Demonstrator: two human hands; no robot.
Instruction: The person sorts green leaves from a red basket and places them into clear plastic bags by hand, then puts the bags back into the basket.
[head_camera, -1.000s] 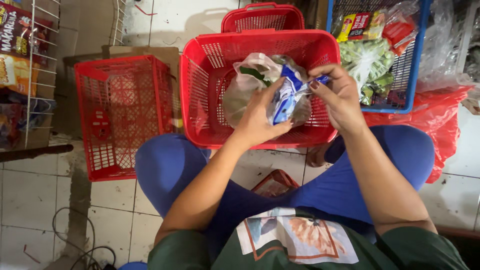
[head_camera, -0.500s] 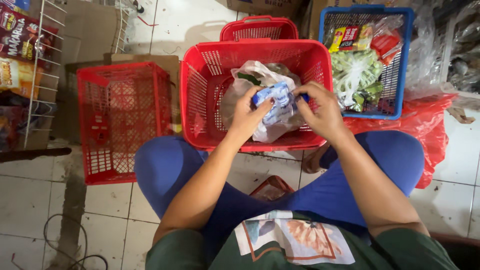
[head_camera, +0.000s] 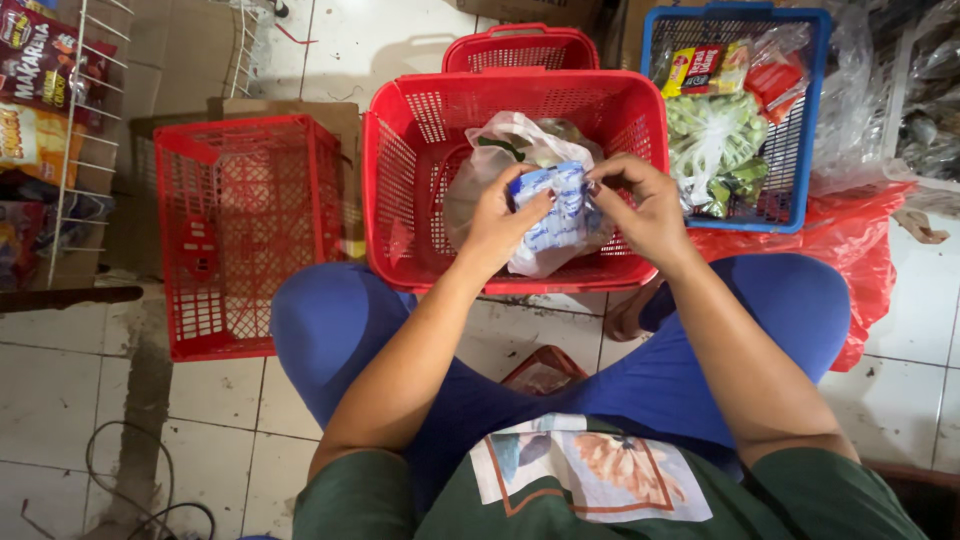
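Blue-and-white packet (head_camera: 552, 208) pinched between both hands, held over the near rim of the middle red basket (head_camera: 400, 200). Left hand (head_camera: 497, 225) gripping packet from 9 o'clock, fingers curled on its edge; right hand (head_camera: 640, 205) clamped at 3 o'clock — fingertips at the top corner. Forearms angled inward, wrists bent down. Clear plastic bag (head_camera: 500, 145) just behind the packet, inside the basket. Empty red crate (head_camera: 240, 230) at 9 o'clock, on the floor. Blue basket (head_camera: 810, 120) of bagged greens and snack packs at 1 o'clock — well apart.
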